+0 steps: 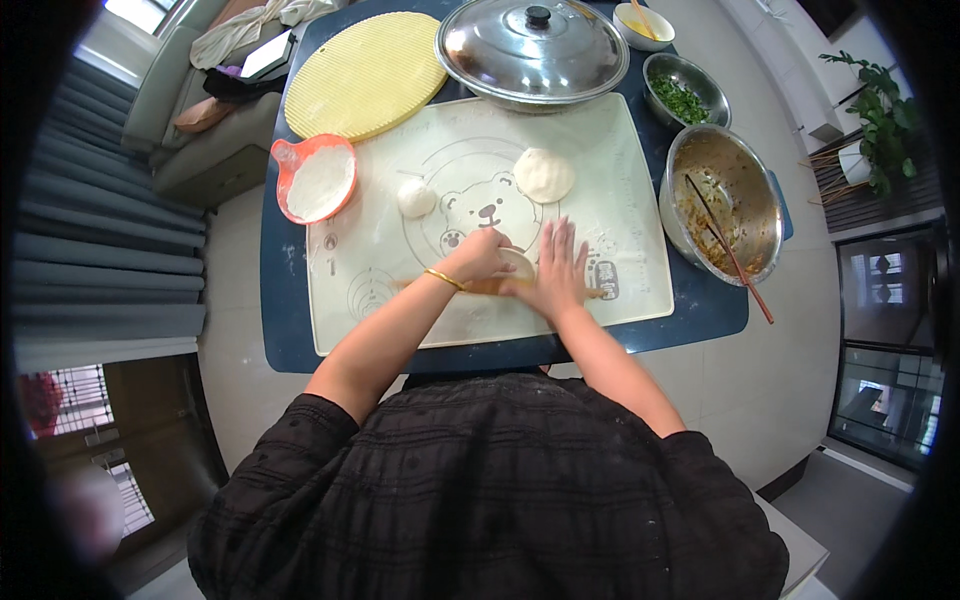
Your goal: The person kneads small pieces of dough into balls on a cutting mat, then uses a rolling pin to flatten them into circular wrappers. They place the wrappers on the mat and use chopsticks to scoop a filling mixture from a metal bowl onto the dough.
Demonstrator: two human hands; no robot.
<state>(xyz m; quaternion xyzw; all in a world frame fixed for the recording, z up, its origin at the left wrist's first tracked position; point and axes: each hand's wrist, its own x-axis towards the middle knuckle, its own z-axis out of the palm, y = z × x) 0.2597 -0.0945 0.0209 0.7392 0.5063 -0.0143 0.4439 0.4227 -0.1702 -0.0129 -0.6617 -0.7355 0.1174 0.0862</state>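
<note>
On a pale silicone kneading mat [480, 322] with a bear print, a wooden rolling pin [484, 286] lies crosswise at the near side. My right hand [559, 281] rests over the pin with its fingers stretched out and its palm on the wood. My left hand [486, 256], above the wrist's gold bangle, is curled at the edge of a flattened dough round [517, 264] and seems to pinch it. The dough lies partly beneath both hands. Farther back on the mat are a small dough ball [416, 198] and a flat dough disc [544, 175].
A red-orange bowl of flour [321, 184] stands at the mat's left. Behind are a yellow ribbed board [364, 75] and a lidded steel pan [532, 56]. To the right stand a steel bowl [679, 94] of chopped greens and a larger one [724, 202] with filling and chopsticks [727, 247].
</note>
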